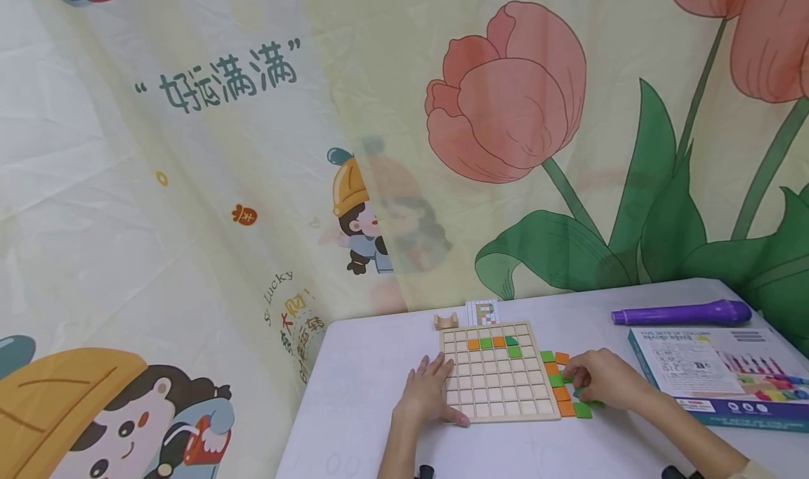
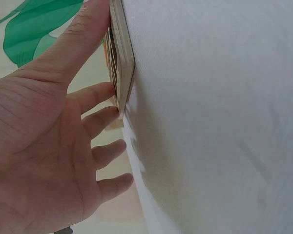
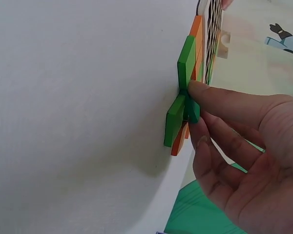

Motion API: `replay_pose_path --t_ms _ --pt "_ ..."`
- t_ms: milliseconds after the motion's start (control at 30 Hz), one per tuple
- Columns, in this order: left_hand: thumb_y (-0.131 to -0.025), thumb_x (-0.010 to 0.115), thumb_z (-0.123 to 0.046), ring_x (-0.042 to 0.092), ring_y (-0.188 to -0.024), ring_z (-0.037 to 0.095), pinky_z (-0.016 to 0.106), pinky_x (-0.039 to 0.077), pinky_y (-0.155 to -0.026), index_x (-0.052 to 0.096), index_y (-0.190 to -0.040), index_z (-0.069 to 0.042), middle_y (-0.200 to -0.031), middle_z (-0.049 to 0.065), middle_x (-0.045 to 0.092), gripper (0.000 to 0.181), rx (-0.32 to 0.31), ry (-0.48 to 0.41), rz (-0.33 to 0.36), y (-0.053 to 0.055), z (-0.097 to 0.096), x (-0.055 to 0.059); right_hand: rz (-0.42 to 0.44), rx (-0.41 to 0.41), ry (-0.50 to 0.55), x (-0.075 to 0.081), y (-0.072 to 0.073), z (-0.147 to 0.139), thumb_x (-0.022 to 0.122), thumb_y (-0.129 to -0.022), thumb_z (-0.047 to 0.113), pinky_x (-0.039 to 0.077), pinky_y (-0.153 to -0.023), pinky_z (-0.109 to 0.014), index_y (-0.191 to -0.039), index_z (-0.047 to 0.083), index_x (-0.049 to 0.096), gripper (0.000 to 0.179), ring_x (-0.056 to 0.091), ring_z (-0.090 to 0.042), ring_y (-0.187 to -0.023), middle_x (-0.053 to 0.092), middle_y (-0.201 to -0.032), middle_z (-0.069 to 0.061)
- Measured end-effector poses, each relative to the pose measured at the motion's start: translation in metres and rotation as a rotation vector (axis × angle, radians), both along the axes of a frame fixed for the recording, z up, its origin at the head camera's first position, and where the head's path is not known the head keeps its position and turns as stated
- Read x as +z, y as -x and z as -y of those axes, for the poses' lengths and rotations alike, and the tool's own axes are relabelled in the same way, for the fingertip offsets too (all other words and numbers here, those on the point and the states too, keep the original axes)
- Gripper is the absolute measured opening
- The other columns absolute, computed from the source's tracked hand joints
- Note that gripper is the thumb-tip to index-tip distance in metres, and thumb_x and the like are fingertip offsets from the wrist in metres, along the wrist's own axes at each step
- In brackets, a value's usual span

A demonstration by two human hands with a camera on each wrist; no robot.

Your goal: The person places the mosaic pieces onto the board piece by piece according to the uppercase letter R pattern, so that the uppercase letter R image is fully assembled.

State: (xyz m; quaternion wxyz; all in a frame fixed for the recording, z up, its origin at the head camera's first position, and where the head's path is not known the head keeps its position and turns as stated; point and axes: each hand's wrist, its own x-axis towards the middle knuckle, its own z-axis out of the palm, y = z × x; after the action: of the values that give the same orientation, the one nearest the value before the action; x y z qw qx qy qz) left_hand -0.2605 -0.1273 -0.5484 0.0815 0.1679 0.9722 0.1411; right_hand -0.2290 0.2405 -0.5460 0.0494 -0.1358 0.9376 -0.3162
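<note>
A wooden grid board (image 1: 499, 418) lies on the white table with a short row of orange and green tiles (image 1: 486, 343) near its top and a light green tile (image 1: 515, 352) below the row's right end. My left hand (image 1: 425, 392) rests at the board's left edge, fingers spread and thumb along the near edge. To the right of the board lie several loose orange and light green square tiles (image 1: 562, 394). Over them, my right hand (image 1: 603, 379) pinches a dark green tile (image 3: 193, 111) between thumb and fingers; a light green tile (image 3: 174, 122) is close beside it.
Behind the board stand a small wooden holder (image 1: 445, 322) and a card with a coloured grid pattern (image 1: 485, 312). A purple microphone (image 1: 681, 313) lies at the back right, behind a flat printed box (image 1: 720, 381). A printed curtain (image 1: 379, 79) hangs behind the table.
</note>
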Motion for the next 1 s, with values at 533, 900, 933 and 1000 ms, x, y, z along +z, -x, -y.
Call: replay_pose_path --t_ms 533,900,933,1000 --pt "-0.057 0.099 -0.054 0.026 -0.156 0.041 0.065 0.025 -0.123 0.048 -0.156 -0.014 -0.168 0.01 0.035 0.118 0.01 -0.014 0.02 -0.002 -0.001 0.005 0.048 0.099 0.174 0.004 0.007 -0.013 0.079 -0.076 -0.008 0.052 -0.061 -0.023 -0.126 -0.002 0.071 0.05 0.062 -0.009 -0.072 0.071 -0.081 0.007" --pt "-0.056 0.099 -0.054 0.026 -0.156 0.041 0.065 0.026 -0.122 0.049 -0.156 -0.014 -0.168 0.01 0.036 0.119 0.007 0.0 0.011 0.0 -0.002 0.002 0.032 0.037 0.23 0.005 0.015 -0.003 0.08 -0.079 -0.003 0.054 -0.064 -0.025 -0.121 0.003 0.073 0.043 0.06 -0.02 -0.081 0.066 -0.086 0.002" --pt "-0.056 0.099 -0.054 0.027 -0.156 0.041 0.065 0.026 -0.122 0.048 -0.156 -0.014 -0.168 0.01 0.036 0.119 0.007 0.001 0.011 0.0 -0.002 0.002 0.023 0.037 0.239 0.005 0.015 -0.001 0.081 -0.079 -0.003 0.055 -0.066 -0.024 -0.121 0.003 0.073 0.043 0.061 -0.019 -0.08 0.066 -0.086 0.002" --pt "-0.057 0.099 -0.054 0.027 -0.155 0.041 0.065 0.027 -0.122 0.048 -0.156 -0.014 -0.168 0.01 0.036 0.119 0.004 0.0 0.011 -0.001 -0.002 0.002 0.011 0.045 0.266 0.004 0.016 0.002 0.081 -0.08 -0.003 0.056 -0.068 -0.024 -0.12 0.002 0.073 0.041 0.061 -0.017 -0.08 0.066 -0.086 0.003"
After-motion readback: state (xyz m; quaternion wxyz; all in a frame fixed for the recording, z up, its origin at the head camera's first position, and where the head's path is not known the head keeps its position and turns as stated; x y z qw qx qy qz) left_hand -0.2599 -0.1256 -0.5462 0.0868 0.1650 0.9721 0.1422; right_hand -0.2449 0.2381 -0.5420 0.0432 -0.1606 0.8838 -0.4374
